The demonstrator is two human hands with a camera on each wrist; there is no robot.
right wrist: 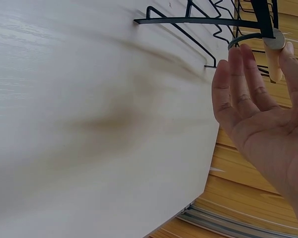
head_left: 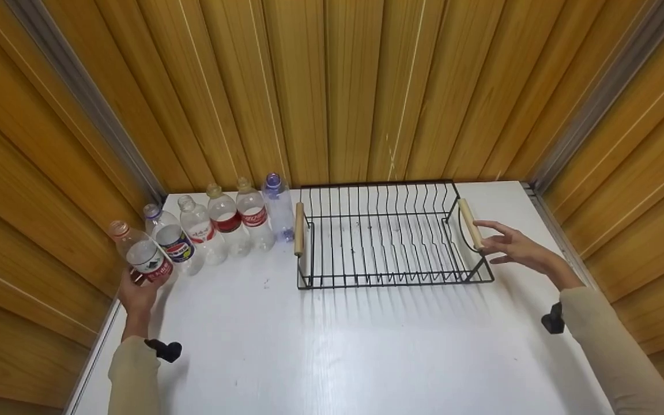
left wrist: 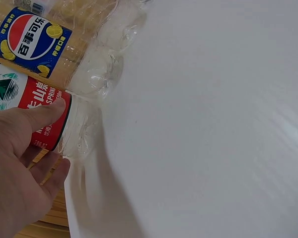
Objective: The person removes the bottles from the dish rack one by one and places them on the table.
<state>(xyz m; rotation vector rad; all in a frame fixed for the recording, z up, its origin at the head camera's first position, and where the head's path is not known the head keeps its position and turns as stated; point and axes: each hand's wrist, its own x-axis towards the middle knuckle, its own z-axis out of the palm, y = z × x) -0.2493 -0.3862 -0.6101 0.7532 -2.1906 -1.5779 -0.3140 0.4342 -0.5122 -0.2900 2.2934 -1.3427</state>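
Observation:
At the left end of a row of clear plastic bottles, my left hand (head_left: 139,297) holds the lower part of a water bottle (head_left: 146,258) with a red and white label. The left wrist view shows the thumb across that label, with the other fingers (left wrist: 54,178) curved on the far side. Beside it stands a bottle with a blue Pepsi label (left wrist: 32,40). My right hand (head_left: 519,251) is at the right wooden handle (head_left: 470,223) of a black wire rack (head_left: 389,282). In the right wrist view its fingers are extended around the handle's end, with the thumb near the wood (right wrist: 274,59).
Further along the row are a bottle with a red and white label (head_left: 200,231), two more red-labelled bottles (head_left: 228,222) and a bluish bottle without a label (head_left: 279,210). The rack's left wooden handle (head_left: 299,230) is near the bluish one. Wood-patterned walls (head_left: 355,86) enclose the white table (head_left: 332,346).

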